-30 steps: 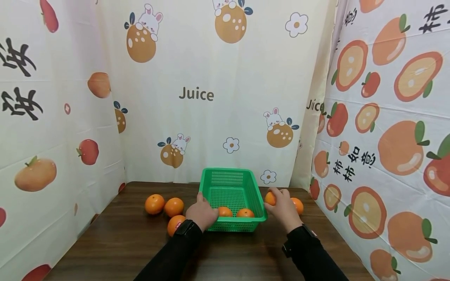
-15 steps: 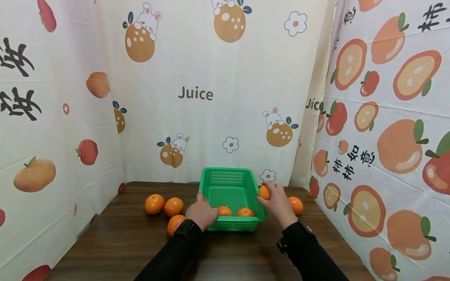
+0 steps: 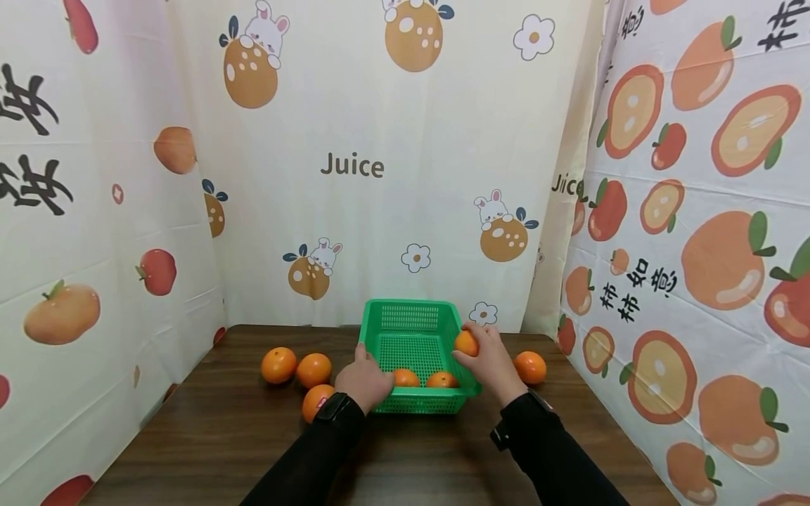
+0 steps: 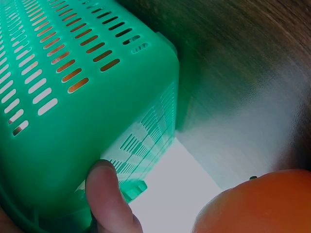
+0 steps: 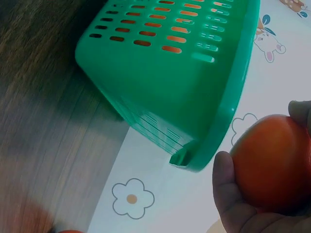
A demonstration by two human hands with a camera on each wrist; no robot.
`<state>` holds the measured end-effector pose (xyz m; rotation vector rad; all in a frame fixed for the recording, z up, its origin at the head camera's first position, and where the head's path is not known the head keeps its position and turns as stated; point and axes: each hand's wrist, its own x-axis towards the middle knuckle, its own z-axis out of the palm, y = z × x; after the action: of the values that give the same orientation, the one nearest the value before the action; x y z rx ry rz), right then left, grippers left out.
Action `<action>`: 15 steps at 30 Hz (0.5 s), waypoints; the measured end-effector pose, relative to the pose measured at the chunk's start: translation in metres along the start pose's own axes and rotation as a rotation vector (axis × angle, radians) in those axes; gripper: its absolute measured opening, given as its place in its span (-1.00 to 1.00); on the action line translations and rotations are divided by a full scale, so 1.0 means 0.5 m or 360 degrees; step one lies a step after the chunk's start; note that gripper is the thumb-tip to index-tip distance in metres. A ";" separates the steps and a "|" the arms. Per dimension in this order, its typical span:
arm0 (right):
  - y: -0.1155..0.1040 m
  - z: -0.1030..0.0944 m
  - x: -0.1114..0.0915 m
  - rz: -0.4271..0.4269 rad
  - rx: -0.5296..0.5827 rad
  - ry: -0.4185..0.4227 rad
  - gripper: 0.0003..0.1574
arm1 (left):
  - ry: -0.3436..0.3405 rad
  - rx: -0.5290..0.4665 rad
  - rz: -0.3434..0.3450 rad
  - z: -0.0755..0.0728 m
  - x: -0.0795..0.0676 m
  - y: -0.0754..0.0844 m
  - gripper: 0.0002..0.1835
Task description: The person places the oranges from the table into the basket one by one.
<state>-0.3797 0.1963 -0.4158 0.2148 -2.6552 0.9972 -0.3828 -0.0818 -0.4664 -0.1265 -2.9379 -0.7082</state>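
Observation:
A green slotted plastic basket (image 3: 418,402) stands on the dark wooden table, two oranges (image 3: 442,379) lying near its front wall. My left hand (image 3: 363,379) grips the basket's front left corner; in the left wrist view its thumb (image 4: 108,194) presses the outer wall. An orange (image 5: 272,162) is held between the thumb and fingers of my right hand (image 3: 492,362), raised at the basket's right rim. In the right wrist view this orange is beside the rim, outside the near wall.
Left of the basket lie three more oranges (image 3: 278,365), the nearest one (image 3: 318,402) close by my left wrist. Another orange (image 3: 529,367) rests on the table (image 3: 405,457) to the right, beyond my right hand. Printed curtains (image 3: 380,232) enclose the table at the back and sides.
My right hand has carried its orange leftward and slightly up, from beside the other right-hand orange to the basket's right rim. My left hand has kept its grip on the basket.

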 end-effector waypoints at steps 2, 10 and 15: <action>0.001 0.003 0.001 0.0006 -0.0002 -0.0019 -0.29 | 0.0000 -0.0002 0.0006 0.000 0.000 0.000 -0.13; 0.008 0.016 0.010 0.0005 0.0008 -0.0069 -0.32 | 0.0008 -0.0014 0.0007 -0.002 -0.005 0.002 -0.13; 0.004 0.017 0.013 -0.0006 0.0009 -0.0073 -0.31 | 0.0005 -0.0015 0.0005 -0.008 -0.008 0.004 -0.13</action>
<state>-0.3882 0.1920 -0.4208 0.2465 -2.6923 1.0103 -0.3781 -0.0820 -0.4622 -0.1309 -2.9309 -0.7212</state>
